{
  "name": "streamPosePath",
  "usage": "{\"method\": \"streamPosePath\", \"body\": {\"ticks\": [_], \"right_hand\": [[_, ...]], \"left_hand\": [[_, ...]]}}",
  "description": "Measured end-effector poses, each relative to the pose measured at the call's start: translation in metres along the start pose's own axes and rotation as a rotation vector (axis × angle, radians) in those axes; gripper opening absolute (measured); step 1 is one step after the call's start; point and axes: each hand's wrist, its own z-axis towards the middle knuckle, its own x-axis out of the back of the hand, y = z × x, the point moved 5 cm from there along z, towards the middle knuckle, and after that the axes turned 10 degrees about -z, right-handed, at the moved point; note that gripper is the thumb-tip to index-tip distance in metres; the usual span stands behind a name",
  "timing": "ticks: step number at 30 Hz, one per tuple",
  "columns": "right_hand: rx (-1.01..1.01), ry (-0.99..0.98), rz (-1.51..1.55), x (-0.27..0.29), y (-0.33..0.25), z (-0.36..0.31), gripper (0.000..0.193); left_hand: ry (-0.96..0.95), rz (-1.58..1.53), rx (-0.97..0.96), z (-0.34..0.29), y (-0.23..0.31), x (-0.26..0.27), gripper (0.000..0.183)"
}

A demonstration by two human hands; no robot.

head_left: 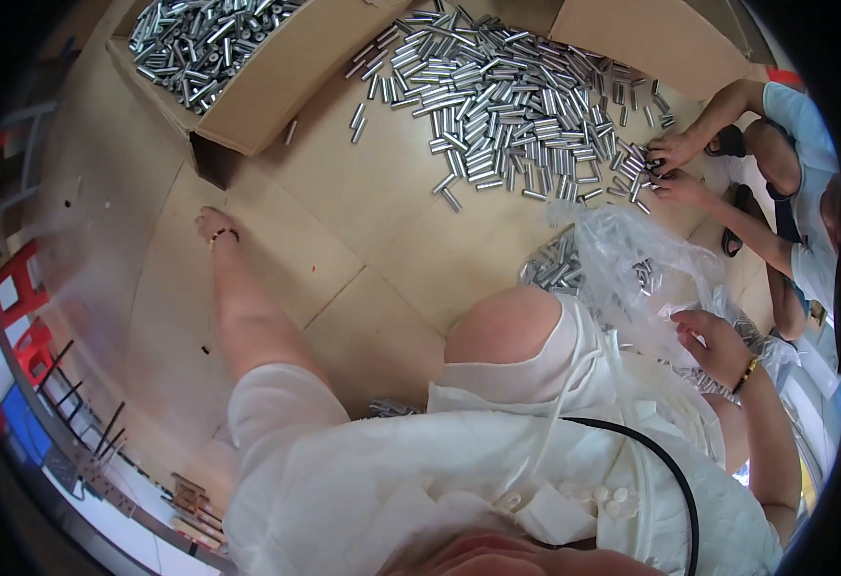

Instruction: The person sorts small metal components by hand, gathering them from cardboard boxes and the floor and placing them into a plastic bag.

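Note:
My left arm stretches out to the left, and my left hand, with a dark beaded bracelet, is just in front of the cardboard box. Its fingers turn away from view, so their grip is not clear. My right hand hovers by the clear plastic bag, its fingers loosely bent and apart with nothing visible between them. Short shiny metal pins lie in and beside the bag. A large heap of similar metal pins spreads over the tiled floor ahead. More pins fill the box.
At the right, a co-worker's hands touch pins at the heap's edge. Another cardboard piece stands behind the heap. Red plastic stools are at the far left. My bare knee is between my arms. A black cable crosses my white clothing.

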Motion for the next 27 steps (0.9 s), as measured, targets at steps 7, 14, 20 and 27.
{"method": "streamPosePath", "body": {"ticks": [7, 14, 20, 27], "right_hand": [[0.274, 0.204, -0.123, 0.009, -0.027, 0.02, 0.015], [0.336, 0.209, -0.065, -0.011, -0.035, 0.026, 0.014], [0.317, 0.21, -0.033, -0.02, -0.014, 0.014, 0.016], [0.421, 0.3, -0.062, -0.023, 0.004, 0.012, 0.037]], "left_hand": [[0.17, -0.072, -0.84, -0.111, 0.129, -0.034, 0.027], [0.081, 0.286, -0.685, -0.128, 0.249, -0.044, 0.02], [0.088, 0.18, -0.426, -0.134, 0.238, -0.067, 0.02], [-0.1, 0.132, -0.502, -0.213, 0.287, -0.018, 0.019]]}}
